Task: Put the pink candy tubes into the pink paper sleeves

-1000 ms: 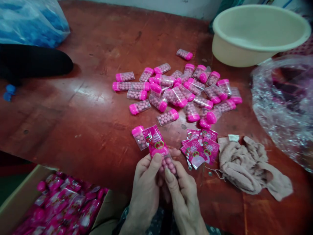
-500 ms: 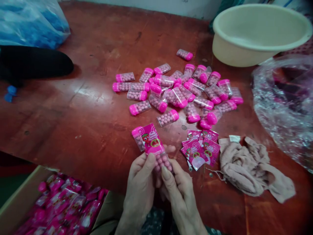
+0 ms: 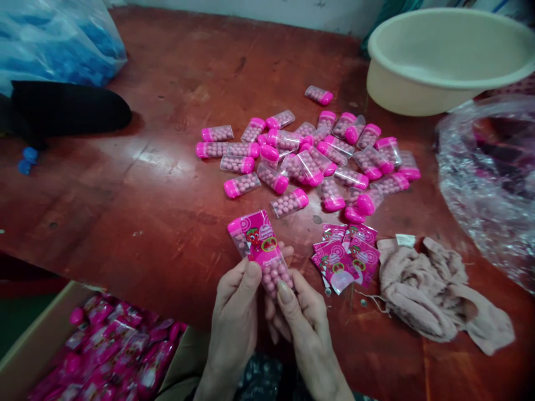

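Left hand (image 3: 236, 312) and right hand (image 3: 303, 320) clamped together on one candy tube (image 3: 273, 273)
Held just nearer than the pile of tubes (image 3: 309, 161); loose labels (image 3: 345, 259) lie at that pile's near edge

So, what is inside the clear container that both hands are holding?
Small pink balls show through the clear lower part of the container, between the left hand and the right hand. A pink label wraps the upper part, so the contents there are hidden.
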The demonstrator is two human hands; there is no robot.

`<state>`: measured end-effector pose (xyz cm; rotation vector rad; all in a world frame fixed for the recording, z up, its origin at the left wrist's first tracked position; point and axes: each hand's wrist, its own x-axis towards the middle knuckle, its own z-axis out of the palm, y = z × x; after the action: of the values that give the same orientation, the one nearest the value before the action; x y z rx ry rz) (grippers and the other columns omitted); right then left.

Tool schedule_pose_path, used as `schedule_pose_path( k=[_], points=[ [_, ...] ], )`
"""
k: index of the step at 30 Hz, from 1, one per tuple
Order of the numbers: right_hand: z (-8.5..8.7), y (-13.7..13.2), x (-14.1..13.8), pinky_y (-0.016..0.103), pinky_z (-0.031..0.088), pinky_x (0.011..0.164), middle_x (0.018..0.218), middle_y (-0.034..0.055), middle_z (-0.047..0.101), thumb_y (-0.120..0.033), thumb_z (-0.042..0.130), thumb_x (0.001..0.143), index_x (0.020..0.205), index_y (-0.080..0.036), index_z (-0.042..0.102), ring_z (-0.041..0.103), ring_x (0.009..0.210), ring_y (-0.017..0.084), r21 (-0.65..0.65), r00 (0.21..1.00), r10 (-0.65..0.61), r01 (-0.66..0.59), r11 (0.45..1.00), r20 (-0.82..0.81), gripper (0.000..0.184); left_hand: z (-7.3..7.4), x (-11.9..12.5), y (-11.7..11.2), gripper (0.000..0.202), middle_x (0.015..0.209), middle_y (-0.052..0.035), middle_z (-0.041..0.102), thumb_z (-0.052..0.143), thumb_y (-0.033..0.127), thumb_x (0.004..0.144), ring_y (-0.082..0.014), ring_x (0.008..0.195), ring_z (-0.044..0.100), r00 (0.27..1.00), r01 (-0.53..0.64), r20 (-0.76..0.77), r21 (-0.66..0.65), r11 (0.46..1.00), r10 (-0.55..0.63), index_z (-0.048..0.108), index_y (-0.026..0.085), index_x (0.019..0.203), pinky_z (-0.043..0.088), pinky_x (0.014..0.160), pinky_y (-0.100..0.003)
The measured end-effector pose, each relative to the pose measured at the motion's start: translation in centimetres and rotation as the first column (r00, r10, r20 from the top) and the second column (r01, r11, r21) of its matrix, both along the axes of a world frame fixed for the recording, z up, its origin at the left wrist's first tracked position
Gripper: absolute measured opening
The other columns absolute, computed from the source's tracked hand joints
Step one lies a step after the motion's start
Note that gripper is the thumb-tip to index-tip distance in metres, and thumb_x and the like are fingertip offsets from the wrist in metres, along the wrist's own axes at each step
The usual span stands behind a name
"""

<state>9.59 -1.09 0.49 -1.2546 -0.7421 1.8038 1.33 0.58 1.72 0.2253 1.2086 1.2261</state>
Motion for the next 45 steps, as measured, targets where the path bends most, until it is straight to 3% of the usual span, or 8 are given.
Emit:
schedule_pose_path(
  k=[7,11,16,22,29,33,39,45],
  points=[
    [-0.4,-0.8,0.1,0.024,0.047,0.055,0.08,0.0053,0.06,-0.047,0.056,0.082,0.101,-0.021,0.06,0.056,0.071,0.018,0.076,0.951,-0.156,0.141,0.987,0.266,0.033,-0.9,1.5,-0.8,0.031,0.095,-0.0104,0.071,0.05,0.036,0.087,-0.0184,0.08,0.065,1.0,-0.007,-0.022,0.021,1.0,0.007,0.07,0.015,0.098,0.052,0.068,-0.026],
    [-0.1,-0.1,0.7,0.019,0.04,0.042,0.066,-0.0009,0.054,-0.045,0.055,0.084,0.09,-0.021,0.058,0.048,0.05,0.01,0.004,0.988,-0.119,0.119,0.993,0.103,0.026,-0.8,0.9,-1.2,0.027,0.095,-0.0069,0.071,0.051,0.035,0.087,-0.0204,0.089,0.064,0.996,0.033,-0.085,0.044,0.998,-0.029,0.071,0.02,0.098,0.05,0.079,-0.03],
    [0.0,0.7,1.0,0.014,0.028,0.035,0.058,-0.0069,0.049,-0.038,0.051,0.089,0.086,-0.02,0.053,0.027,0.036,0.003,-0.059,0.974,-0.128,0.119,0.991,-0.188,0.018,-0.5,-0.4,-0.9,0.017,0.098,-0.0011,0.071,0.062,0.022,0.08,-0.0196,0.099,0.06,0.852,0.101,-0.523,0.119,0.988,-0.024,0.073,0.025,0.092,0.04,0.095,-0.029],
    [-0.3,0.5,1.0,0.014,0.029,0.037,0.06,-0.0066,0.048,-0.036,0.05,0.091,0.088,-0.019,0.052,0.03,0.04,0.003,-0.095,0.969,-0.106,0.087,0.992,-0.221,0.017,0.3,-0.9,0.1,0.016,0.092,-0.0035,0.071,0.064,0.017,0.076,-0.0218,0.092,0.062,0.735,0.158,-0.678,0.188,0.969,0.011,0.076,0.023,0.086,0.042,0.089,-0.027],
    [-0.4,0.3,0.7,0.014,0.031,0.038,0.061,-0.006,0.047,-0.04,0.049,0.09,0.084,-0.02,0.051,0.033,0.042,0.004,-0.08,0.982,-0.088,0.076,0.994,-0.164,0.022,0.6,-1.6,0.7,0.014,0.067,-0.003,0.064,0.061,0.021,0.077,-0.0178,0.064,0.057,0.751,0.256,-0.646,0.096,0.962,-0.135,0.072,0.018,0.07,0.046,0.061,-0.025],
    [-0.2,0.2,0.6,0.014,0.031,0.038,0.058,-0.0064,0.046,-0.041,0.048,0.09,0.083,-0.019,0.051,0.034,0.041,0.004,-0.051,0.986,-0.088,0.082,0.995,-0.142,0.023,0.2,-1.6,0.7,0.022,0.06,-0.0009,0.058,0.059,0.021,0.077,-0.0155,0.058,0.053,0.73,0.25,-0.672,0.092,0.964,-0.125,0.063,0.019,0.056,0.045,0.059,-0.025],
    [-0.2,0.4,0.8,0.015,0.028,0.036,0.056,-0.0066,0.043,-0.043,0.051,0.088,0.079,-0.02,0.051,0.033,0.04,0.005,-0.078,0.982,-0.105,0.094,0.993,-0.155,0.025,1.0,-1.4,0.6,0.017,0.077,-0.0014,0.069,0.06,0.018,0.078,-0.0166,0.072,0.06,0.789,0.232,-0.602,0.106,0.967,-0.123,0.074,0.023,0.087,0.047,0.07,-0.023],
    [-0.2,0.4,0.9,0.017,0.029,0.038,0.054,-0.0061,0.043,-0.045,0.05,0.087,0.075,-0.019,0.051,0.033,0.039,0.005,-0.063,0.991,-0.096,0.09,0.994,-0.096,0.029,1.1,-1.8,0.8,0.014,0.079,-0.0014,0.07,0.063,0.018,0.076,-0.016,0.07,0.06,0.751,0.243,-0.651,0.109,0.964,-0.116,0.075,0.023,0.082,0.046,0.068,-0.022]
  ],
)
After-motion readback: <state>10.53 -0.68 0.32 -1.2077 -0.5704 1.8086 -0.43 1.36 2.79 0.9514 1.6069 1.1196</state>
